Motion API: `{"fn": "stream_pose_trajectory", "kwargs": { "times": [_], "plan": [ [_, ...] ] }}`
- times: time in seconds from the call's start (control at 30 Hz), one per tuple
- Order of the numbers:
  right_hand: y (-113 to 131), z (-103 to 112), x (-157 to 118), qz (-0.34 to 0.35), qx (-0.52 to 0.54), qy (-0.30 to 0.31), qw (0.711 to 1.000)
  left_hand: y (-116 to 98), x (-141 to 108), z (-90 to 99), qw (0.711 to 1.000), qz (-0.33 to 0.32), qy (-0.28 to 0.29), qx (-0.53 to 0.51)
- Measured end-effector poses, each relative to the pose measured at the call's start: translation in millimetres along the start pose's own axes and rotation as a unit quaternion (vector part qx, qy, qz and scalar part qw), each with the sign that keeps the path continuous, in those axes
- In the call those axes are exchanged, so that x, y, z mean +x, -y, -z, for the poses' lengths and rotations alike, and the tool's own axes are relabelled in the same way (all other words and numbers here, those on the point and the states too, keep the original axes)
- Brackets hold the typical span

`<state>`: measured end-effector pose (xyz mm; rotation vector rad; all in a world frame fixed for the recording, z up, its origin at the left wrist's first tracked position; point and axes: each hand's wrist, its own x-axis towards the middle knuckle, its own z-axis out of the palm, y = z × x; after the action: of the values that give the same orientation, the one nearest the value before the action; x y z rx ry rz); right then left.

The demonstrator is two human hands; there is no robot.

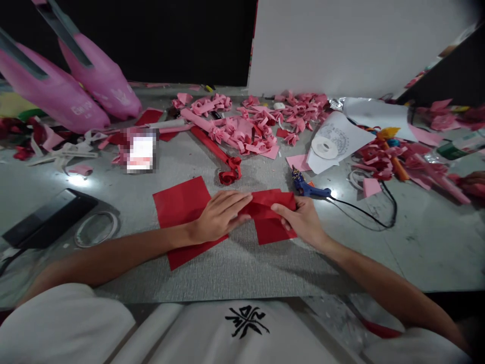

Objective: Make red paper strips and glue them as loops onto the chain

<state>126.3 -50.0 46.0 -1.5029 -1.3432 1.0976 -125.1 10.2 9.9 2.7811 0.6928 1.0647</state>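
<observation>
Between my two hands is a sheet of red paper (265,203), bent over along its length. My right hand (303,217) grips its right end, thumb on the near side and fingers behind. At the other end my left hand (220,215) is closed on the paper's edge, its fingers pressed together. A larger red paper sheet (182,202) lies flat on the table under my left wrist. Another red paper piece (275,232) lies below the held sheet. Just beyond my right hand rests a blue glue gun (312,190) with a black cord.
Pink paper curls (242,131) are heaped at the back. A red paper roll (215,149) points toward me. Two pink bottles (102,76) stand back left. A black box (49,217) and a tape ring (96,228) lie left. A white spool (325,147) sits right, on white paper.
</observation>
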Motion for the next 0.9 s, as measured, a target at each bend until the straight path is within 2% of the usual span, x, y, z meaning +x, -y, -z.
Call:
{"fn": "stream_pose_trajectory", "kwargs": {
  "times": [0.1, 0.17, 0.23, 0.3, 0.37, 0.43, 0.47, 0.53, 0.63, 0.77, 0.9],
  "plan": [
    [-4.1, 0.8, -4.7, 0.109, -0.096, 0.024, 0.989, -2.9, 0.0, -0.8, 0.999, -0.024, -0.011, -0.036],
    [-5.4, 7.0, -5.3, 0.224, -0.209, 0.055, 0.95, -0.8, 0.2, 0.6, 0.998, -0.028, -0.027, -0.059],
    [-4.1, 17.6, -3.8, 0.33, -0.333, 0.087, 0.879, 3.7, 0.7, 4.0, 0.997, -0.008, -0.043, -0.065],
    [-1.3, 28.7, -1.3, 0.415, -0.428, 0.115, 0.795, 8.7, 0.8, 7.4, 0.997, 0.011, -0.057, -0.048],
    [0.0, 35.8, 1.0, 0.473, -0.494, 0.125, 0.718, 12.7, -0.2, 8.5, 0.999, 0.005, -0.039, -0.016],
    [-2.2, 36.9, 3.0, 0.499, -0.543, 0.123, 0.665, 15.1, -2.1, 6.5, 1.0, 0.003, -0.007, 0.013],
    [-4.6, 35.7, 3.9, 0.498, -0.562, 0.125, 0.649, 15.5, -3.1, 4.4, 1.0, 0.01, 0.01, 0.021],
    [-10.9, 32.0, 5.7, 0.485, -0.585, 0.146, 0.634, 14.6, -4.0, -0.4, 0.999, 0.042, 0.028, 0.02],
    [-18.8, 27.7, 7.1, 0.475, -0.589, 0.179, 0.629, 9.0, -3.0, -6.9, 0.993, 0.085, 0.079, 0.007],
    [-20.6, 26.3, 5.2, 0.478, -0.58, 0.17, 0.638, 0.1, -1.4, -11.1, 0.978, 0.082, 0.189, 0.021],
    [-19.9, 25.8, 3.9, 0.503, -0.566, 0.168, 0.631, -2.2, -1.4, -11.2, 0.97, 0.07, 0.231, 0.04]
  ]
}}
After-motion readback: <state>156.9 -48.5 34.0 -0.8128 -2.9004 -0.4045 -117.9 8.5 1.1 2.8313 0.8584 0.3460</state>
